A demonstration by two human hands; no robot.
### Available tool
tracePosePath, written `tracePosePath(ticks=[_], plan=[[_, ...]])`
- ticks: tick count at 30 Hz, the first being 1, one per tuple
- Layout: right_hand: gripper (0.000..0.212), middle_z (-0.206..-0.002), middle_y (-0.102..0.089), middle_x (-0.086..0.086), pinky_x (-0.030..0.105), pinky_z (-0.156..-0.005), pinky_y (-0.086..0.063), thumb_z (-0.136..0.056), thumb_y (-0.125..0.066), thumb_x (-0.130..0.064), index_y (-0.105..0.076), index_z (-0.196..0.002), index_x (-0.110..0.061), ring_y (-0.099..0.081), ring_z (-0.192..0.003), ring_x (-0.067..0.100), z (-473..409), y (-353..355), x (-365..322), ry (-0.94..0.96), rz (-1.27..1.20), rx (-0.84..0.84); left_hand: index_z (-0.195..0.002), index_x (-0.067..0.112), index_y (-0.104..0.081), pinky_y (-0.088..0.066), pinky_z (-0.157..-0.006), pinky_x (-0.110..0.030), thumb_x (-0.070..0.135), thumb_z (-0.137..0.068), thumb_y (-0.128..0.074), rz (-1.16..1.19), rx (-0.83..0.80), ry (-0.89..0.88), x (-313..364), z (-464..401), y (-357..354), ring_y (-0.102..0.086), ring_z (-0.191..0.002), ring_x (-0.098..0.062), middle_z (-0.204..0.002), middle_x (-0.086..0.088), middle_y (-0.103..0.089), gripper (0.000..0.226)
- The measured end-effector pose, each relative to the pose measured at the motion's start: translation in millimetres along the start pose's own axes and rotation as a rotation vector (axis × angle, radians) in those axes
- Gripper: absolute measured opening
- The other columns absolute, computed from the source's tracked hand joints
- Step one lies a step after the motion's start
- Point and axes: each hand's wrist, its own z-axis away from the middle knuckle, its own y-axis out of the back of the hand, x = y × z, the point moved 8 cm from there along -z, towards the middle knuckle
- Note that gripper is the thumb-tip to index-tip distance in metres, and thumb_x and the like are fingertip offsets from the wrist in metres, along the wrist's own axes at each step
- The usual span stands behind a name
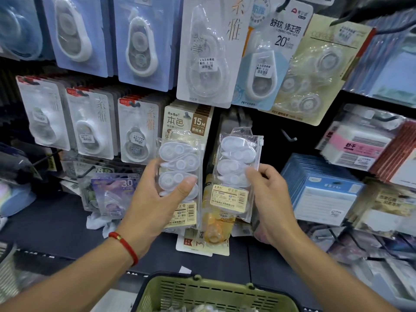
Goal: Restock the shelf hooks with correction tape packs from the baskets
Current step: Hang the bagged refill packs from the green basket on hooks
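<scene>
Correction tape packs, two clear bags, are up at the display: your left hand [155,199] grips one multipack [180,176], your right hand [270,199] pinches the other pack [238,167]. Nearest you, the green basket [202,291] sits below. Hanging looks to be the step in hand. Beyond, a bare hook [289,136] juts into dark open space right of the 15M cards [191,122]; thread the hang-hole there, clear of crowded neighbours.
</scene>
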Motion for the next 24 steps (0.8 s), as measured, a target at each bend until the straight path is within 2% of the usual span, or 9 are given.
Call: tracePosePath(ticks=[3,8,11,14,16,18,19,21,24], plan=[[0.009,-0.088,-0.078,0.003,0.049,-0.081,-0.060,-0.104,-0.063,-0.030,-0.066,-0.108,-0.022,-0.075,-0.086,0.024,-1.1,-0.4,20.3,-0.025,0.116,0.038,-0.111,0.065,-0.061,-0.058,-0.088,-0.018,0.039,-0.079,-0.087,-0.009,0.005,0.012,-4.5,-0.7,2.0,-0.072,-0.111,-0.002,-0.121,0.020,-0.075,0.049],[0.022,-0.081,-0.066,0.001,0.036,-0.065,-0.046,-0.105,-0.056,-0.043,-0.063,-0.097,-0.025,-0.057,-0.071,0.009,-55.1,-3.1,34.3,0.002,0.271,0.094,-0.120,0.039,-0.059,-0.057,-0.085,-0.019,0.018,-0.074,-0.077,-0.054,-0.012,0.059,-17.2,-0.9,2.3,-0.074,-0.107,-0.008,-0.114,0.014,-0.076,0.054],[0.032,-0.095,-0.072,0.014,0.043,-0.075,-0.052,-0.106,-0.056,-0.046,-0.065,-0.100,-0.016,-0.065,-0.086,0.023,-97.2,-8.3,48.5,-0.120,0.290,0.127,-0.124,0.033,-0.058,-0.056,-0.086,-0.021,0.018,-0.070,-0.074,-0.055,-0.006,0.098,-19.2,-1.9,-0.2,-0.074,-0.106,-0.007,-0.111,0.017,-0.076,0.058],[0.055,-0.092,-0.071,0.008,0.045,-0.088,-0.056,-0.101,-0.053,-0.064,-0.063,-0.084,-0.013,-0.072,-0.092,0.031,-109.1,-9.2,67.4,-0.271,0.340,0.129,-0.123,0.035,-0.058,-0.053,-0.087,-0.022,0.021,-0.070,-0.073,-0.059,-0.003,0.115,-17.5,-2.7,-4.3,-0.073,-0.104,-0.003,-0.110,0.021,-0.075,0.057],[0.063,-0.095,-0.067,0.008,0.041,-0.084,-0.052,-0.100,-0.050,-0.070,-0.066,-0.093,-0.009,-0.068,-0.093,0.031,-100.2,-6.0,76.5,-0.322,0.426,0.138,-0.121,0.036,-0.058,-0.052,-0.087,-0.022,0.019,-0.071,-0.071,-0.057,-0.008,0.121,-16.1,-2.5,-6.2,-0.072,-0.103,-0.001,-0.109,0.022,-0.074,0.054],[0.053,-0.113,-0.065,0.001,0.037,-0.085,-0.048,-0.103,-0.053,-0.060,-0.063,-0.120,-0.011,-0.064,-0.104,0.024,-81.7,-3.9,69.9,-0.261,0.499,0.144,-0.122,0.035,-0.058,-0.053,-0.092,-0.027,0.017,-0.072,-0.069,-0.049,-0.016,0.131,-16.1,-1.8,-6.9,-0.072,-0.105,-0.003,-0.110,0.020,-0.075,0.054],[0.043,-0.118,-0.067,-0.002,0.037,-0.087,-0.051,-0.104,-0.054,-0.054,-0.062,-0.123,-0.016,-0.065,-0.107,0.020,-69.4,-7.1,61.3,-0.201,0.473,0.110,-0.123,0.034,-0.059,-0.053,-0.096,-0.030,0.017,-0.072,-0.069,-0.045,-0.020,0.138,-16.5,-1.1,-7.1,-0.072,-0.106,-0.005,-0.111,0.018,-0.075,0.056],[0.028,-0.110,-0.074,-0.004,0.036,-0.084,-0.061,-0.104,-0.057,-0.046,-0.068,-0.115,-0.023,-0.071,-0.101,0.016,-42.0,-19.1,40.7,-0.101,0.268,-0.029,-0.125,0.037,-0.060,-0.054,-0.100,-0.034,0.017,-0.072,-0.070,-0.044,-0.032,0.150,-16.9,0.1,-8.6,-0.072,-0.109,-0.008,-0.115,0.013,-0.076,0.057],[0.028,-0.102,-0.078,-0.003,0.032,-0.073,-0.064,-0.101,-0.060,-0.043,-0.074,-0.109,-0.021,-0.074,-0.087,0.016,-7.4,-32.7,6.2,0.017,0.062,-0.216,-0.113,0.051,-0.065,-0.055,-0.095,-0.030,0.016,-0.072,-0.071,-0.052,-0.079,0.147,-15.3,2.2,-15.2,-0.072,-0.110,-0.009,-0.117,0.011,-0.077,0.054]])
